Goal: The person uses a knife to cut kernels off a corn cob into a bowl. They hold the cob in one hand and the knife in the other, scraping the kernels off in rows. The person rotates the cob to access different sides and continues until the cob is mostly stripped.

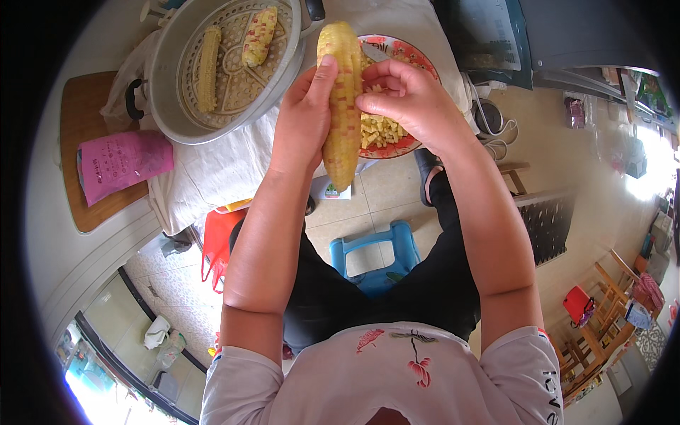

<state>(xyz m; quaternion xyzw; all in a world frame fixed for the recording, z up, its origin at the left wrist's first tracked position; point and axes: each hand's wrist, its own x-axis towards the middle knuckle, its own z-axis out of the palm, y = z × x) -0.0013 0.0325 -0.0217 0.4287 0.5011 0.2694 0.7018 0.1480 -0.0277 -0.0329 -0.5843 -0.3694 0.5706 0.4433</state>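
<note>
My left hand (305,117) grips an upright ear of corn (342,122), yellow with reddish kernels, its thumb along the near side. The fingers and thumb of my right hand (401,98) touch the ear's right side; whether a kernel is pinched between them cannot be seen. Behind that hand sits a red patterned plate (390,153) holding loose corn kernels (381,132) and part of a metal utensil (374,52). To the left, a steamer pot (170,114) with a perforated rack holds a bare cob (209,69) and another ear of corn (260,37).
A pink pouch (125,164) lies on a wooden board (101,212) at the left. Pale cloth (212,175) covers the table. A blue plastic stool (374,265) stands between my legs. Cables (499,141) and a dark round device (487,117) are on the right.
</note>
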